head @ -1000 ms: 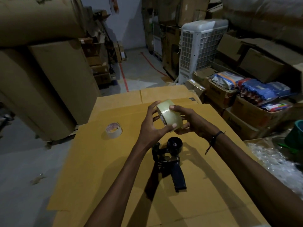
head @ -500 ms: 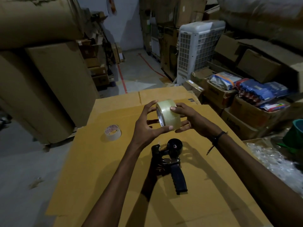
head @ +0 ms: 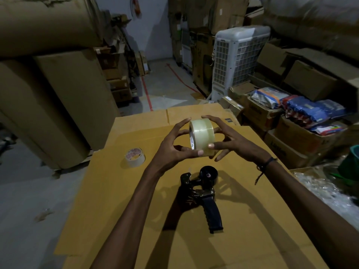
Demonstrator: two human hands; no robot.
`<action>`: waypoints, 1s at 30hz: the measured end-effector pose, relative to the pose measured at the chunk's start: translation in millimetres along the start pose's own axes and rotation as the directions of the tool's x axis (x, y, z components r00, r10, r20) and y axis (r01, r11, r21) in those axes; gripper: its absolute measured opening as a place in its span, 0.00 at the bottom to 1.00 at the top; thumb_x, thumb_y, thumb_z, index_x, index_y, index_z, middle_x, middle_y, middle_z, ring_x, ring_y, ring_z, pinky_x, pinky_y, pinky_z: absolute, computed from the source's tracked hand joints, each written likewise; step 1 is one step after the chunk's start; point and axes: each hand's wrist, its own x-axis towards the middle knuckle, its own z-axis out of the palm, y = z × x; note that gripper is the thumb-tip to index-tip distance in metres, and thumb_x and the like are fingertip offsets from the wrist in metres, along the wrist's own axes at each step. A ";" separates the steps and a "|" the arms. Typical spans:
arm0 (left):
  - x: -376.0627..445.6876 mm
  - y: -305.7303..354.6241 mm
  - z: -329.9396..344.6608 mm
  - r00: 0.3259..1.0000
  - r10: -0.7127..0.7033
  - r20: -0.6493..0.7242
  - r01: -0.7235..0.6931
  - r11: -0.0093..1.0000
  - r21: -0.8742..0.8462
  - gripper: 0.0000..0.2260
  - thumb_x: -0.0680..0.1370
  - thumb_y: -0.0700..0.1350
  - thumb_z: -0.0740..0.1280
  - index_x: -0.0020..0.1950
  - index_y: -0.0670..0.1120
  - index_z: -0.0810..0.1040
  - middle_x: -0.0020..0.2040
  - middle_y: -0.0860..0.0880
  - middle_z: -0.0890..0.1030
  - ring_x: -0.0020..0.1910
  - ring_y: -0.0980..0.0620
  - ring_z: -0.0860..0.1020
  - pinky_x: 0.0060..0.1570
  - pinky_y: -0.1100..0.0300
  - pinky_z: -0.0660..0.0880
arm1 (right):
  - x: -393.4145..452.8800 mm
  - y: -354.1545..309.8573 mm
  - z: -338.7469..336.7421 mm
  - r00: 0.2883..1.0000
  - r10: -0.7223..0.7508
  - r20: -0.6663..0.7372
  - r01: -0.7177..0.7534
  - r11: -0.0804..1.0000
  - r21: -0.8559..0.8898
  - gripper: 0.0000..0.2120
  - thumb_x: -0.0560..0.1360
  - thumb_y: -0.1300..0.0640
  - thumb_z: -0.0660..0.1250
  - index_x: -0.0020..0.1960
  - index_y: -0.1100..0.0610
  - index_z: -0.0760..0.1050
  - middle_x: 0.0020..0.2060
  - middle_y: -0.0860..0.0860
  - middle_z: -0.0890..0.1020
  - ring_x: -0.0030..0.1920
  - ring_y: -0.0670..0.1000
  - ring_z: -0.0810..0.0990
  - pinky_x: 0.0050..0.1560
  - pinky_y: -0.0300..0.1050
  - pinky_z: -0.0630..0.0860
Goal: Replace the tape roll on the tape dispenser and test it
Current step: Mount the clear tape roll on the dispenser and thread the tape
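There is 1 view only, from a wide-angle camera worn on the person's head. It looks forward and steeply down over the cardboard worktop (head: 120, 200), near enough that both forearms run in from the bottom edge of the frame. The worktop's far edge sits about mid-frame; beyond it the view takes in the floor (head: 167, 82) and stacked boxes (head: 64, 98), bowed by the lens.

Left hand (head: 171, 150), right hand (head: 233, 140) hold clear tape roll (head: 202, 138) above black dispenser (head: 204, 193) on cardboard (head: 252, 220).
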 end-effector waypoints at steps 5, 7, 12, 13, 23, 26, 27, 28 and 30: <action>-1.3 4.3 0.0 0.999 -0.025 -0.029 0.026 1.000 0.017 0.41 0.64 0.62 0.79 0.76 0.67 0.68 0.71 0.58 0.74 0.68 0.62 0.75 0.54 0.55 0.82 | 0.0 -0.4 0.2 0.996 -0.080 -0.043 0.067 0.966 -0.250 0.43 0.72 0.42 0.79 0.79 0.31 0.57 0.74 0.47 0.67 0.62 0.53 0.82 0.50 0.47 0.86; -2.2 8.3 1.9 0.997 -0.077 -0.016 0.077 0.997 -0.031 0.39 0.63 0.64 0.77 0.73 0.69 0.69 0.70 0.52 0.76 0.67 0.55 0.77 0.47 0.61 0.81 | -2.0 -0.1 -0.1 0.992 -0.120 -0.031 0.105 0.948 -0.301 0.49 0.68 0.39 0.81 0.80 0.31 0.55 0.77 0.41 0.64 0.69 0.47 0.76 0.56 0.45 0.83; -0.9 9.7 -0.7 0.985 -0.162 0.064 0.165 0.985 -0.052 0.41 0.65 0.66 0.75 0.77 0.67 0.66 0.67 0.52 0.78 0.52 0.49 0.87 0.55 0.49 0.79 | -1.5 1.2 2.1 0.974 -0.212 -0.085 0.177 0.936 -0.305 0.44 0.67 0.38 0.77 0.78 0.34 0.61 0.74 0.39 0.69 0.68 0.43 0.75 0.64 0.55 0.80; -1.1 8.6 -2.3 0.982 -0.168 0.087 0.171 0.985 -0.025 0.42 0.65 0.66 0.74 0.78 0.67 0.64 0.67 0.55 0.77 0.55 0.52 0.85 0.58 0.47 0.78 | -0.4 2.2 2.5 0.971 -0.215 -0.105 0.176 0.940 -0.293 0.42 0.67 0.37 0.77 0.77 0.35 0.63 0.73 0.41 0.71 0.68 0.44 0.75 0.64 0.57 0.80; -5.9 13.6 -4.2 0.993 -0.096 0.072 0.095 0.995 0.016 0.40 0.63 0.64 0.76 0.73 0.66 0.68 0.67 0.54 0.76 0.61 0.58 0.80 0.49 0.64 0.78 | 7.8 0.3 18.5 0.992 -0.032 -0.118 0.025 0.998 -0.063 0.33 0.71 0.31 0.67 0.74 0.36 0.66 0.67 0.49 0.79 0.65 0.52 0.80 0.65 0.67 0.78; -4.4 14.3 -0.9 0.986 -0.162 0.030 0.162 0.987 0.003 0.36 0.63 0.69 0.72 0.71 0.66 0.69 0.62 0.54 0.81 0.50 0.56 0.85 0.52 0.54 0.78 | 5.0 1.9 18.9 0.997 -0.045 -0.067 0.040 0.996 -0.083 0.37 0.71 0.33 0.70 0.77 0.34 0.62 0.72 0.48 0.73 0.68 0.50 0.78 0.66 0.61 0.80; -3.0 13.5 -0.8 0.981 -0.193 0.022 0.193 0.981 -0.012 0.36 0.64 0.70 0.70 0.71 0.66 0.69 0.60 0.54 0.82 0.46 0.55 0.87 0.56 0.48 0.78 | 4.7 3.5 18.3 0.996 -0.059 -0.061 0.052 0.992 -0.113 0.39 0.70 0.34 0.72 0.77 0.35 0.62 0.73 0.48 0.72 0.67 0.50 0.78 0.66 0.60 0.80; -1.5 12.4 -1.2 0.975 -0.220 0.018 0.220 0.975 -0.021 0.36 0.65 0.71 0.69 0.72 0.66 0.69 0.59 0.55 0.83 0.43 0.55 0.87 0.60 0.43 0.76 | 5.0 4.8 17.9 0.996 -0.064 -0.062 0.055 0.990 -0.126 0.40 0.70 0.34 0.72 0.78 0.36 0.62 0.73 0.47 0.72 0.67 0.50 0.78 0.65 0.60 0.81; 0.7 10.1 -1.7 0.967 -0.253 0.041 0.254 0.967 -0.010 0.37 0.65 0.72 0.68 0.74 0.66 0.66 0.58 0.55 0.83 0.43 0.55 0.87 0.63 0.40 0.75 | 7.1 6.5 17.3 0.995 -0.050 -0.083 0.042 0.995 -0.088 0.38 0.69 0.34 0.72 0.76 0.37 0.63 0.70 0.48 0.73 0.66 0.49 0.78 0.63 0.61 0.82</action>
